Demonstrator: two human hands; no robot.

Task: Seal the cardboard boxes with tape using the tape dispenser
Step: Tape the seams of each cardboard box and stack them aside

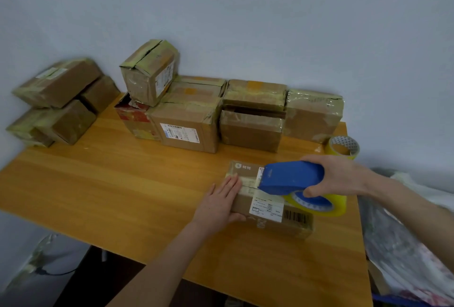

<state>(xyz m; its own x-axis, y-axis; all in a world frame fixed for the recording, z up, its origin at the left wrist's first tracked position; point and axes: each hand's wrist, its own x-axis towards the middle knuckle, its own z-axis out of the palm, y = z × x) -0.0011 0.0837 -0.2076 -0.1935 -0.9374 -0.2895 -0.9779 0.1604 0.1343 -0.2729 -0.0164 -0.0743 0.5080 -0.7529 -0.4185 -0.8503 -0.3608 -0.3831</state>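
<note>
A flat cardboard box (267, 213) with white labels and a barcode lies on the wooden table (122, 184), near its right front. My left hand (219, 202) lies on the box's left end, fingers straight on top and thumb against the near side. My right hand (341, 176) grips a blue tape dispenser (290, 177) loaded with a yellowish tape roll (319, 204). The dispenser's nose sits on the box top near the middle seam.
Several taped cardboard boxes (189, 125) stand in a row along the back of the table, one stacked on top (149, 71). More boxes (56, 103) pile at the left against the wall. A spare tape roll (344, 147) sits at the right back edge. Plastic-wrapped clutter (405, 233) lies right of the table.
</note>
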